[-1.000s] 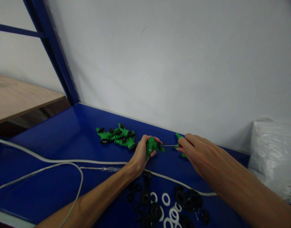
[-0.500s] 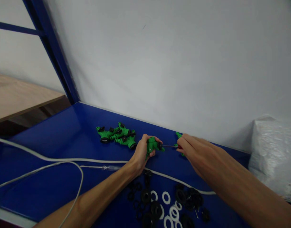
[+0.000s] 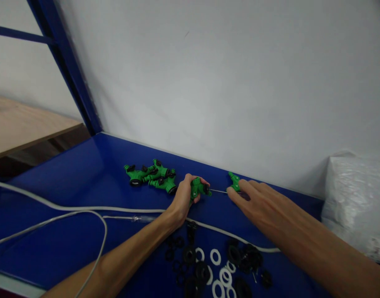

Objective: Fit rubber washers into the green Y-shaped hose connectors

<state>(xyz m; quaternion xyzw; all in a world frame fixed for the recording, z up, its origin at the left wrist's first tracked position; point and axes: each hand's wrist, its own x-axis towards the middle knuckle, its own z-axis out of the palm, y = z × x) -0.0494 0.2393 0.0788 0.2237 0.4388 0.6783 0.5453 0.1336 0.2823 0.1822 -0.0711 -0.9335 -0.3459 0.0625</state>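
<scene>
My left hand (image 3: 181, 202) is wrapped round a green plastic hose splitter (image 3: 195, 188) with a black part at its right end. A thin screwdriver (image 3: 219, 191) reaches this black part from the right, its metal shaft lying nearly level. My right hand (image 3: 258, 205) grips the screwdriver's handle, which the fingers mostly cover. Just behind those fingers, another green splitter (image 3: 234, 180) lies on the blue table. To the left of my left hand rests a group of several green splitters (image 3: 158, 169) with black knobs.
White ring washers (image 3: 215, 257) and black rings and caps (image 3: 203, 272) are scattered in front of my hands. A pale cable (image 3: 84, 209) runs across the blue tabletop (image 3: 65, 174). Clear plastic wrapping (image 3: 354, 203) stands at the right, a white wall behind.
My right fingers have loosened and straightened along the screwdriver's handle, the thumb shifting slightly left. My left hand keeps its hold on the splitter. The whole view has drifted slightly.
</scene>
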